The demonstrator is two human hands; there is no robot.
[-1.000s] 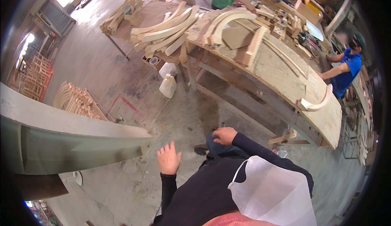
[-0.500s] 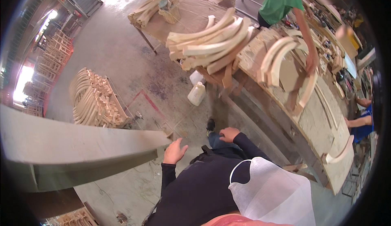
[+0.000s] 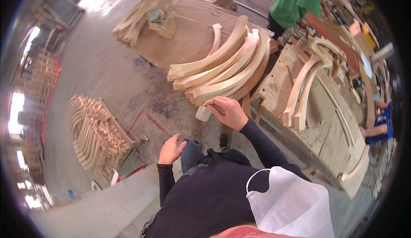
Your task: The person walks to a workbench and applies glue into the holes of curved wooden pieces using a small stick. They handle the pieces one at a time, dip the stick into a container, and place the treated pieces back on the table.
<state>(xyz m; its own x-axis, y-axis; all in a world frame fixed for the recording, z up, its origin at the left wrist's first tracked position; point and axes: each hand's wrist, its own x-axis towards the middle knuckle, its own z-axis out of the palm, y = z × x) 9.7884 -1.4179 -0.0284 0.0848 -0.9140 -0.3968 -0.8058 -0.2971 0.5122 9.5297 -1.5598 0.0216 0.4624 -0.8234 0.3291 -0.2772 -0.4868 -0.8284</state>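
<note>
Curved wooden pieces [image 3: 231,83]; right hand [image 3: 231,113] near their ends.
I see the pieces stacked on the covered table [image 3: 192,17]. The right hand's fingers are bent; I cannot tell whether they touch wood or the white container [image 3: 203,114]. The left hand [image 3: 172,150] is empty, thumb apart from fingers. I would keep the right wrist straight, fingertips clear of gaps between pieces.

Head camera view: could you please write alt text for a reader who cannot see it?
A person's bare right hand is held out near a pile of curved wooden pieces on a table; the left hand hangs open above the floor. At upper right, a co-worker in a green shirt stands by a workbench.
</note>
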